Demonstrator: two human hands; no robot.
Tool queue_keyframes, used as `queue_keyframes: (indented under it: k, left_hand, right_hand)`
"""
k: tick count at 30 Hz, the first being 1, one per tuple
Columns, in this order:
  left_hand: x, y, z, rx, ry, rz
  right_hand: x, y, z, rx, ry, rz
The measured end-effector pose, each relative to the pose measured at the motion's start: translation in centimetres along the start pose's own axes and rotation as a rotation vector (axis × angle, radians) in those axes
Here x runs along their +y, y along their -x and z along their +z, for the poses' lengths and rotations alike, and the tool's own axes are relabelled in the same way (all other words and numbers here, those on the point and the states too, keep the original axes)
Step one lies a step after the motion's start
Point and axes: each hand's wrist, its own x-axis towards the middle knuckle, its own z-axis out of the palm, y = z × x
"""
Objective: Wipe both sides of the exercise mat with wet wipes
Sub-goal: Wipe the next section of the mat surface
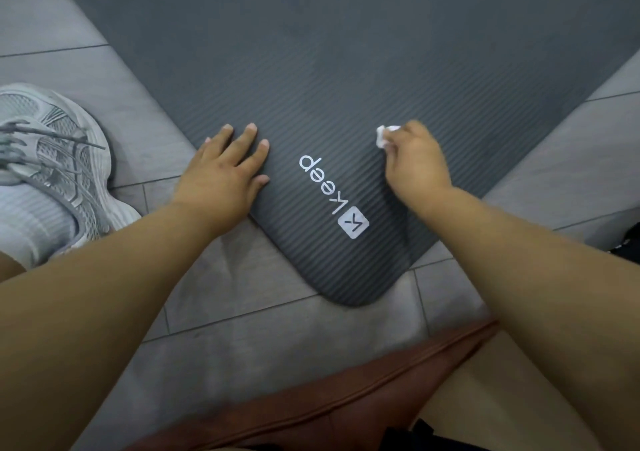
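Observation:
A dark grey ribbed exercise mat (346, 80) lies flat on the floor, one rounded corner pointing toward me, with a white "Keep" logo (329, 191) printed near that corner. My left hand (225, 170) rests palm down on the mat's left edge, fingers straight and spread. My right hand (415, 163) grips a crumpled white wet wipe (384, 135), which sticks out past my fingers and sits on the mat to the right of the logo.
Grey floor tiles (242, 312) surround the mat. My left foot in a grey-white sneaker (59, 160) and white sock stands at the left, close to the mat's edge. My rust-coloured shorts (329, 402) fill the bottom. A dark object (628, 243) shows at the right edge.

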Motion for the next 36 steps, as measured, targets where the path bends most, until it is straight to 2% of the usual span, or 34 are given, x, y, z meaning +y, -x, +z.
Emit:
queue_keyframes:
  k: [1,2,4,7,9,10,11,13,15,16,17,18,20,22,24,25,27,30,31,32,33,34,36]
  left_hand:
    - [-0.2,0.0,0.1,0.002,0.002,0.002]
    - [-0.4,-0.1,0.2,0.011,0.005,0.009]
    - [-1.0,-0.3,0.4,0.047,0.011,0.041]
    - [-1.7,-0.5,0.5,0.072,0.021,0.088]
    - [-1.9,-0.6,0.5,0.101,0.029,0.102]
    - [-2.1,-0.6,0.5,0.119,0.033,0.111]
    - [-2.2,-0.7,0.5,0.134,0.039,0.118]
    - [-2.4,-0.7,0.5,0.161,0.048,0.127]
    - [-2.8,-0.8,0.5,0.185,0.058,0.142]
    - [-3.1,-0.9,0.4,0.196,0.058,0.143]
    - [-3.4,-1.0,0.4,0.203,0.057,0.125]
    - [-3.8,-1.1,0.3,0.211,0.059,0.090]
    - [-4.6,-1.1,0.1,0.213,0.082,0.006]
    - [-5.3,-1.1,0.0,0.209,0.096,-0.008]
    - [-5.6,-1.1,0.0,0.217,0.097,0.016]
    - [-5.5,-1.1,-0.1,0.219,0.099,0.020]
    - [-5.3,-1.1,0.0,0.230,0.107,0.012]
    - [-5.2,-1.0,0.1,0.240,0.118,0.005]
    - [-5.3,-1.1,0.1,0.246,0.121,0.007]
    - [-5.4,-1.1,0.1,0.255,0.124,0.007]
    - [-5.5,-1.2,0.1,0.263,0.130,0.007]
    - [-5.6,-1.2,0.1,0.274,0.136,0.008]
    - [-5.8,-1.4,0.0,0.306,0.149,0.017]
  right_hand:
    - [-0.8,-0.3,0.2,0.015,-0.016,0.142]
    - [-1.9,-0.1,0.7,0.028,-0.012,0.149]
    - [-4.2,2.2,2.7,0.006,-0.061,-0.152]
    - [-6.1,7.2,4.3,-0.295,-0.064,-0.693]
    - [-5.5,6.3,3.3,-0.387,-0.055,-0.866]
    - [-5.0,4.6,2.8,-0.356,-0.037,-0.864]
    - [-4.3,2.5,2.4,-0.288,-0.015,-0.771]
    - [-2.9,-1.7,0.9,-0.109,0.052,-0.352]
    - [-2.2,-4.0,-0.1,0.005,-0.026,0.107]
    - [-2.8,-4.0,0.1,0.032,-0.037,0.208]
    - [-4.0,-3.5,0.9,0.039,-0.011,0.203]
    - [-5.2,-2.4,2.0,0.038,0.004,0.100]
    - [-7.6,0.7,4.8,-0.051,-0.077,-0.286]
    - [-8.5,3.5,6.1,-0.233,-0.126,-0.646]
    - [-7.3,2.5,5.3,-0.357,-0.095,-0.833]
    - [-6.7,1.0,4.5,-0.383,-0.051,-0.836]
    - [-5.3,-2.6,3.2,-0.265,0.025,-0.674]
    - [-4.8,-6.8,1.6,0.008,-0.017,-0.134]
    - [-5.6,-7.0,1.8,0.038,-0.041,0.033]
    - [-6.8,-6.4,2.2,0.034,-0.046,0.113]
    - [-8.1,-5.2,3.0,0.017,-0.043,0.090]
    - [-9.3,-3.6,4.0,-0.014,-0.064,-0.039]
    - [-11.3,0.6,5.6,-0.191,-0.129,-0.462]
